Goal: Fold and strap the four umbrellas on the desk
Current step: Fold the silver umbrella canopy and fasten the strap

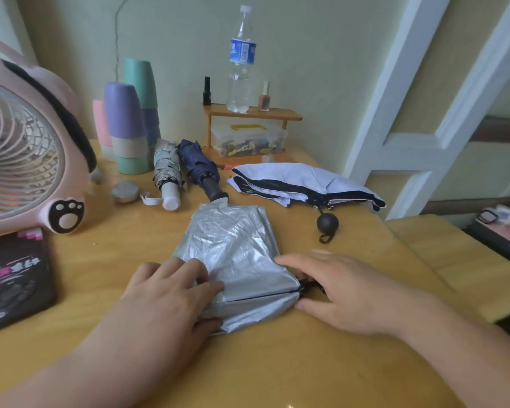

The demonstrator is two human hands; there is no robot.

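Observation:
A silver umbrella (233,248) lies flattened and loose on the wooden desk (115,260) in front of me. My left hand (171,293) grips its near left edge, fingers over the fabric and thumb under it. My right hand (342,290) presses its near right corner, where black rib tips show. Farther back, a white umbrella with black trim (301,184) lies unfolded, its round black handle (327,223) toward me. A patterned pale umbrella (167,172) and a navy umbrella (200,166) lie rolled up side by side behind the silver one.
A pink fan (24,154) stands at the left with a dark box (12,278) below it. Stacked pastel cups (127,125), a small round tin (125,191), a wooden shelf (252,113) with a water bottle (242,60) and a plastic box (248,139) line the back.

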